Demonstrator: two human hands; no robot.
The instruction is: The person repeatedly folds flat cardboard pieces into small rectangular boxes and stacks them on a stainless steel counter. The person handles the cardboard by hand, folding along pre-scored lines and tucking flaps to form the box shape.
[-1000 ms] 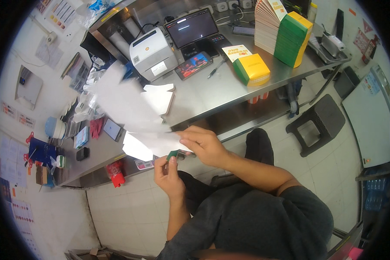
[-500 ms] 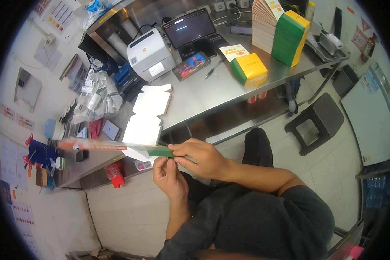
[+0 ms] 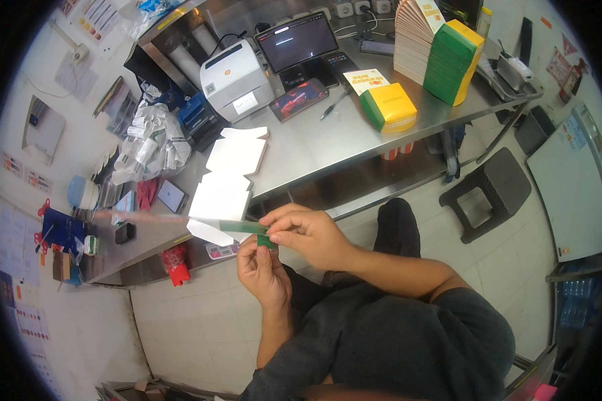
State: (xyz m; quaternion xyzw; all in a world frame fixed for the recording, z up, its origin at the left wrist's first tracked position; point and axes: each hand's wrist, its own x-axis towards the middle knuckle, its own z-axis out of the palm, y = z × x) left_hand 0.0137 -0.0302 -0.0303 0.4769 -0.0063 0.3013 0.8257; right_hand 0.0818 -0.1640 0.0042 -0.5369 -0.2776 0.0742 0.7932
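A thin flat carton blank (image 3: 231,226) with a green end is held nearly edge-on in front of me; its far part is blurred. My right hand (image 3: 309,235) pinches its green end between thumb and fingers. Just below, my left hand (image 3: 263,273) has its thumb and fingers closed on a small green flap (image 3: 265,242) at the same end. Behind the carton, white unfolded carton blanks (image 3: 222,195) lie on the steel table, reaching over its front edge.
On the steel table (image 3: 294,157) stand a white label printer (image 3: 236,83), a tablet (image 3: 297,43), a phone (image 3: 301,99) and a pen (image 3: 333,107). Yellow-green cartons (image 3: 389,108) and a tall carton stack (image 3: 450,67) stand right. A dark stool (image 3: 491,190) is on the floor.
The green end has bent: a small flap now turns down between my hands. My right fingers have spread slightly, and the carton's far part has become more blurred.
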